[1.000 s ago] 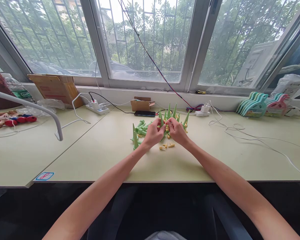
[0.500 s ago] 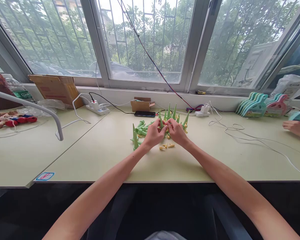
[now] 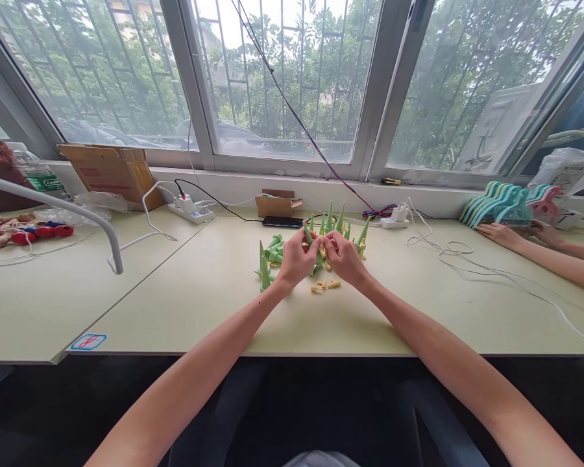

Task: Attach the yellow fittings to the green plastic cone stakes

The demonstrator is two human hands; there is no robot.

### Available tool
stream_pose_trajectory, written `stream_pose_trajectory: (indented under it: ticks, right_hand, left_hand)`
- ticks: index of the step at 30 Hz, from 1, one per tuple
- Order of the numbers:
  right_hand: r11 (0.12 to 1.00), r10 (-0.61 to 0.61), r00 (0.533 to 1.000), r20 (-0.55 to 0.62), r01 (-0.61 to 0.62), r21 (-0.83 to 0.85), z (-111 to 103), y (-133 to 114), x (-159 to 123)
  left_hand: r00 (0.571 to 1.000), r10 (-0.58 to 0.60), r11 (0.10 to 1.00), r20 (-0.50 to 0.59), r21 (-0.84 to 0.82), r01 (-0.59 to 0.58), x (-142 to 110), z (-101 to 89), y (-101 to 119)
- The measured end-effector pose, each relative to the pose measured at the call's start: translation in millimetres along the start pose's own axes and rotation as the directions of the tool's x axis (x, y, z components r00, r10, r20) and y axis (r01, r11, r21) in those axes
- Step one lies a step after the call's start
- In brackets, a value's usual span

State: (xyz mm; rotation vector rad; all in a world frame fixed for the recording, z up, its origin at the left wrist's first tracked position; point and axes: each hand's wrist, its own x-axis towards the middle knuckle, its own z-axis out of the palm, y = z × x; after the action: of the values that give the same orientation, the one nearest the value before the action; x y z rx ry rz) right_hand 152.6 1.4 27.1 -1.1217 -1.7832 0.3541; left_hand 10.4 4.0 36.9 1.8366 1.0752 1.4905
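Observation:
My left hand (image 3: 296, 261) and my right hand (image 3: 343, 259) meet over the middle of the pale table (image 3: 214, 305), fingertips pinched together on a green cone-shaped plastic piece (image 3: 316, 259) between them. Around them lies a pile of green cones (image 3: 274, 250), some upright like the cone (image 3: 263, 275) left of my left wrist. Small yellow parts (image 3: 327, 284) lie on the table just below my hands. More upright green spikes (image 3: 339, 219) stand behind my fingers.
A black phone (image 3: 282, 222) and a small cardboard box (image 3: 276, 204) lie behind the pile. A power strip (image 3: 189, 210) and cables run along the sill. Another person's hands (image 3: 503, 235) reach to teal and pink plastic items (image 3: 497, 202) at right. A white lamp arm (image 3: 78, 220) crosses left.
Another person's arms have come further in from the right edge toward the teal items. My hands stay together over the pile, fingers shifting slightly on the green piece.

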Motion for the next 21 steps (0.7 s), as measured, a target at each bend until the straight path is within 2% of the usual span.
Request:
stream_pose_trajectory:
  ticks: [8,21]
  right_hand:
    - [0.999,-0.006,0.999,0.035,0.005,0.039,-0.6,-0.7,-1.2]
    - [1.0,0.005,1.0,0.026,-0.005,-0.004,1.2,0.9,-0.7]
  left_hand:
    - [1.0,-0.005,1.0,-0.029,-0.007,0.005,-1.2,0.3,0.9]
    - [1.0,0.009,1.0,-0.023,0.011,-0.008,-3.3,0.8,0.8]
